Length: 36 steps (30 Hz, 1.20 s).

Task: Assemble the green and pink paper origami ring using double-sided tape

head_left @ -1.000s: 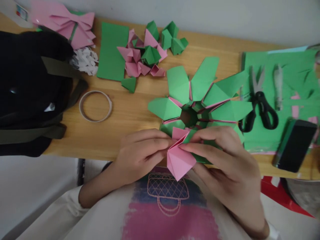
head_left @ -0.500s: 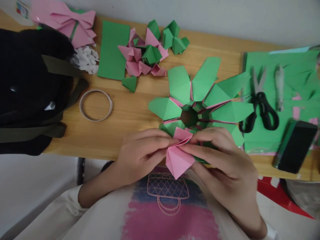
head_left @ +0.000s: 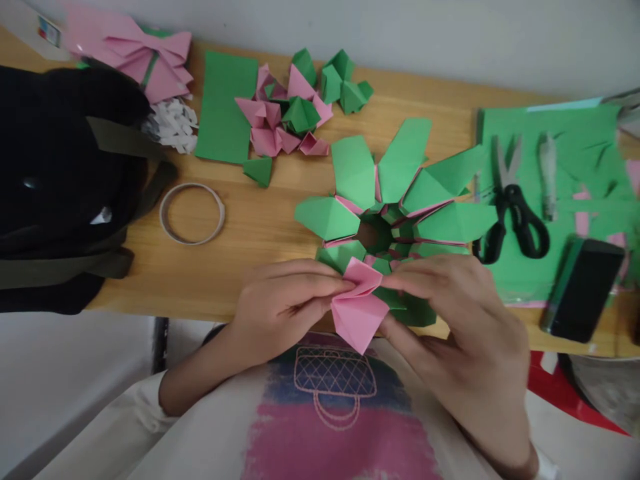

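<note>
A pink folded paper piece [head_left: 361, 321] is held over the table's near edge, with a crease gaping across its upper part. My left hand [head_left: 287, 297] pinches its left side, fingertips pressed at the crease. From the other side, my right hand [head_left: 460, 333] has a forefinger at the upper right edge and the thumb at the lower right corner, the two spread with the paper's edge between them. Just beyond both hands stands a ring-shaped origami form [head_left: 355, 172] of green petal-like flaps edged in pink; its near side is partly hidden by my hands.
Scissors [head_left: 517, 207], a cutter [head_left: 549, 177] and a phone [head_left: 583, 290] lie on green sheets [head_left: 515, 280] at the right. Farther left are a tape roll [head_left: 164, 217], folded pink and green pieces [head_left: 267, 123], a green sheet [head_left: 225, 110] and a black bag [head_left: 65, 180].
My right fingers have spread from a pinch at the crease to the paper's right edge and corner. The pink piece has turned slightly; my left hand keeps its hold.
</note>
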{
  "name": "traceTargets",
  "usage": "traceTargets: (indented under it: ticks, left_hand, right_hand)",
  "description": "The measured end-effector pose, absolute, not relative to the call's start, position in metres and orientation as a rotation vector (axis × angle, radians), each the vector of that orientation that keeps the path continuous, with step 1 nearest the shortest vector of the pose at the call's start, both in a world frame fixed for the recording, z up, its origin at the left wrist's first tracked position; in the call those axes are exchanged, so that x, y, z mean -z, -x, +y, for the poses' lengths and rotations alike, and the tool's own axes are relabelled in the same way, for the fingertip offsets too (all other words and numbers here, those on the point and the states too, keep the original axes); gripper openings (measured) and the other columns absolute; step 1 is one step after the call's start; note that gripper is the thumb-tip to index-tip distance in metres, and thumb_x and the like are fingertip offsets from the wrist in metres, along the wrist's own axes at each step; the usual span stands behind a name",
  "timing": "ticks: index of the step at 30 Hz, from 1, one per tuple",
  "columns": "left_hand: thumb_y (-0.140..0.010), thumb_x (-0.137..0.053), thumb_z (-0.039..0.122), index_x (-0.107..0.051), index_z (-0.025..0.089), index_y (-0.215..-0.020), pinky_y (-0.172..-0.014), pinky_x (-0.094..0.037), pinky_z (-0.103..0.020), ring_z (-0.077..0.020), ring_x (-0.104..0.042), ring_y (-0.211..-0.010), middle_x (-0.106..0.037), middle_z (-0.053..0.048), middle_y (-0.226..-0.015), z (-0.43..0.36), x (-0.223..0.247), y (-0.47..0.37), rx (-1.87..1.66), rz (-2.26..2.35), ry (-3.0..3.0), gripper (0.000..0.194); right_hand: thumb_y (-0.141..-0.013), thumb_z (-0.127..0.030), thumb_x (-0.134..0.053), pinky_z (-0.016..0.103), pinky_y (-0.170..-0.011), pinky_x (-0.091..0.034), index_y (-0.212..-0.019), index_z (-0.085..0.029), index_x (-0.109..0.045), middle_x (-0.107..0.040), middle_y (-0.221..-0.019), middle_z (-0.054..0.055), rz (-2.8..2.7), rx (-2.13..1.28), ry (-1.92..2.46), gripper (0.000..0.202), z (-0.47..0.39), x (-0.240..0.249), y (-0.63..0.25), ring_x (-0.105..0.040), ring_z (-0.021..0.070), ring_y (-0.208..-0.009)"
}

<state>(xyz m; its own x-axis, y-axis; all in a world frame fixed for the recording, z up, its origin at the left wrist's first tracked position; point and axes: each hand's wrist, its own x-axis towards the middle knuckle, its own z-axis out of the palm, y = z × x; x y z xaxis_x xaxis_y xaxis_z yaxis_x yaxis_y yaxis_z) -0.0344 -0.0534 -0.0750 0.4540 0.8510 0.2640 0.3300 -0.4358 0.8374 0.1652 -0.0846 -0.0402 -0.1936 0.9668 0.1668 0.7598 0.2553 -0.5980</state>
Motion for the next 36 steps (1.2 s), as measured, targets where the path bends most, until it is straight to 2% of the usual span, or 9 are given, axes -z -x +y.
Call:
traceTargets:
  ticks: [2, 4, 9, 14, 20, 26, 30, 36]
  left_hand:
    - [-0.088, -0.061, 0.005, -0.072, 0.017, -0.095, -0.079, -0.058, -0.014, -0.0075, -0.073, -0.085, -0.079, 0.000, -0.093, -0.054, 0.076, 0.034, -0.906, 0.988, -1.991, 0.018]
    - [-0.088, -0.060, 0.004, -0.072, 0.017, -0.094, -0.080, -0.058, -0.015, -0.0073, -0.072, -0.086, -0.079, 0.001, -0.093, -0.053, 0.076, 0.034, -0.907, 0.987, -1.994, 0.019]
    - [-0.088, -0.060, 0.003, -0.072, 0.014, -0.094, -0.078, -0.056, -0.012, -0.0060, -0.071, -0.085, -0.078, 0.000, -0.091, -0.052, 0.074, 0.035, -0.885, 0.953, -2.063, 0.018]
    - [-0.089, -0.063, 0.011, -0.071, 0.017, -0.097, -0.079, -0.059, -0.017, -0.0086, -0.072, -0.084, -0.078, -0.001, -0.092, -0.053, 0.067, 0.039, -0.906, 0.989, -2.114, 0.013]
    - [-0.088, -0.063, 0.007, -0.072, 0.017, -0.089, -0.076, -0.059, -0.016, -0.0080, -0.072, -0.080, -0.078, -0.001, -0.087, -0.052, 0.066, 0.039, -0.961, 0.915, -2.118, 0.014]
    - [-0.086, -0.063, 0.004, -0.072, 0.014, -0.085, -0.073, -0.058, -0.014, -0.0070, -0.072, -0.077, -0.078, -0.003, -0.084, -0.050, 0.068, 0.037, -1.034, 0.877, -2.093, 0.014]
    - [-0.087, -0.063, 0.006, -0.071, 0.018, -0.086, -0.070, -0.058, -0.016, -0.0076, -0.072, -0.076, -0.078, 0.000, -0.084, -0.050, 0.068, 0.037, -1.014, 0.876, -2.082, 0.015]
    - [-0.088, -0.062, 0.006, -0.072, 0.015, -0.093, -0.076, -0.057, -0.016, -0.0081, -0.070, -0.082, -0.077, -0.002, -0.089, -0.053, 0.065, 0.036, -0.953, 0.893, -2.112, 0.014]
  right_hand:
    - [-0.083, -0.018, -0.072, 0.038, -0.079, -0.046, -0.109, -0.015, -0.064, -0.069, -0.098, 0.006, -2.007, -0.567, 1.548, 0.028, -0.083, 0.038, -0.166, -0.062, 0.0211, -0.092]
    - [-0.084, -0.014, -0.070, 0.038, -0.080, -0.046, -0.112, -0.016, -0.064, -0.068, -0.101, 0.006, -2.031, -0.611, 1.479, 0.029, -0.080, 0.035, -0.167, -0.061, 0.0204, -0.093]
    - [-0.086, -0.008, -0.065, 0.040, -0.079, -0.045, -0.094, -0.019, -0.069, -0.067, -0.096, 0.005, -2.055, -0.654, 1.415, 0.014, -0.077, 0.030, -0.169, -0.059, 0.0208, -0.093]
    - [-0.085, -0.005, -0.064, 0.042, -0.079, -0.046, -0.095, -0.020, -0.068, -0.067, -0.094, 0.004, -2.042, -0.650, 1.389, 0.018, -0.078, 0.032, -0.170, -0.059, 0.0214, -0.092]
    - [-0.085, -0.007, -0.064, 0.042, -0.080, -0.046, -0.096, -0.023, -0.067, -0.068, -0.092, 0.002, -2.041, -0.637, 1.376, 0.020, -0.081, 0.033, -0.170, -0.060, 0.0207, -0.090]
    - [-0.086, -0.009, -0.065, 0.039, -0.077, -0.048, -0.096, -0.022, -0.068, -0.069, -0.091, 0.003, -2.053, -0.657, 1.362, 0.017, -0.083, 0.030, -0.174, -0.060, 0.0190, -0.088]
    - [-0.085, -0.008, -0.065, 0.038, -0.079, -0.048, -0.093, -0.020, -0.068, -0.069, -0.090, 0.003, -2.049, -0.672, 1.345, 0.014, -0.083, 0.029, -0.175, -0.061, 0.0179, -0.087]
    - [-0.086, -0.008, -0.065, 0.039, -0.077, -0.048, -0.092, -0.021, -0.067, -0.068, -0.088, 0.002, -2.026, -0.656, 1.377, 0.015, -0.086, 0.027, -0.171, -0.062, 0.0174, -0.085]
